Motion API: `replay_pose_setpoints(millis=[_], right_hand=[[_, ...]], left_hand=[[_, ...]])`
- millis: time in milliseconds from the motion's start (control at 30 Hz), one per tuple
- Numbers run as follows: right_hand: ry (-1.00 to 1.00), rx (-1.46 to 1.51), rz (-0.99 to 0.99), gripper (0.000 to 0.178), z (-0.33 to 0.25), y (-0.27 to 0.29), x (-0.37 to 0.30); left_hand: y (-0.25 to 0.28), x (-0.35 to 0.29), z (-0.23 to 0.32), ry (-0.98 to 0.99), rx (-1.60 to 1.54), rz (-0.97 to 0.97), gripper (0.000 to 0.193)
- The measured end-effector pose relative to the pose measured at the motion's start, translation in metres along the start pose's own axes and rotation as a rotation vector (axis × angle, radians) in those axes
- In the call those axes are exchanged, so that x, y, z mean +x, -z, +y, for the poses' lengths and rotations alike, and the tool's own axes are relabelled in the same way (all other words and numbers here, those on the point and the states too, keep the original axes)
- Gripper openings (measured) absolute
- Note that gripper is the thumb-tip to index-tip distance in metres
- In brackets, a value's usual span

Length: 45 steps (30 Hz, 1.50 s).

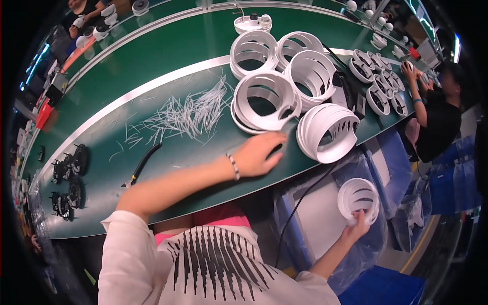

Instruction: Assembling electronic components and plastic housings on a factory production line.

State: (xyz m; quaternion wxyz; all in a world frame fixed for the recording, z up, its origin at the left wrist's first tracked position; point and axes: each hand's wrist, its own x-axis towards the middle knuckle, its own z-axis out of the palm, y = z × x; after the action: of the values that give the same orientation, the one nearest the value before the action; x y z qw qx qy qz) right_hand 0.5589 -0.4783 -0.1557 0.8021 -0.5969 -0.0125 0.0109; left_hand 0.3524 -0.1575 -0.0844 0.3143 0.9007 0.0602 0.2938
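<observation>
My right hand [359, 226] grips a round white plastic housing [346, 199] with slots in its wall, above a plastic-lined box [320, 216] beside the bench. Over the green bench top lies my left hand [254, 156], a bead bracelet at its wrist. Its thumb and fingers are apart, with nothing seen between them. Just beyond it stands a stack of white ring-shaped housings [238, 113]. Another white housing stack [325, 152] lies tilted at the bench edge, right of that hand. Several more white housings [312, 73] stand behind.
Loose white cable ties [188, 114] lie heaped left of the housings, with black-handled cutters [145, 161] nearer me. Black assemblies [76, 160] sit at the far left. Smaller white shells [377, 100] stand at right, near a co-worker [438, 114]. A cable [305, 192] hangs off the bench edge.
</observation>
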Motion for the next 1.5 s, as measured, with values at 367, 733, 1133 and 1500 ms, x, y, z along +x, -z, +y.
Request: replay_pose_setpoints(millis=[367,733,1133,1500], right_hand=[[-0.613,0.933,-0.879,0.031,0.003,-0.157,-0.138],[-0.001,-0.023,-0.335,0.063,0.011,-0.212,-0.158],[0.862,-0.118,-0.050,0.056,-0.004,-0.201,-0.177],[1.262,0.129,-1.690,0.044,-0.130,-0.365,-0.378]], left_hand=[[0.074,0.015,0.045,-0.478,0.608,0.072,0.012],[0.097,0.007,0.057,-0.478,0.818,0.048,0.012],[0.112,0.002,0.056,-0.573,0.749,0.021,0.014],[0.131,-0.011,0.010,-0.555,0.773,0.149,0.014]])
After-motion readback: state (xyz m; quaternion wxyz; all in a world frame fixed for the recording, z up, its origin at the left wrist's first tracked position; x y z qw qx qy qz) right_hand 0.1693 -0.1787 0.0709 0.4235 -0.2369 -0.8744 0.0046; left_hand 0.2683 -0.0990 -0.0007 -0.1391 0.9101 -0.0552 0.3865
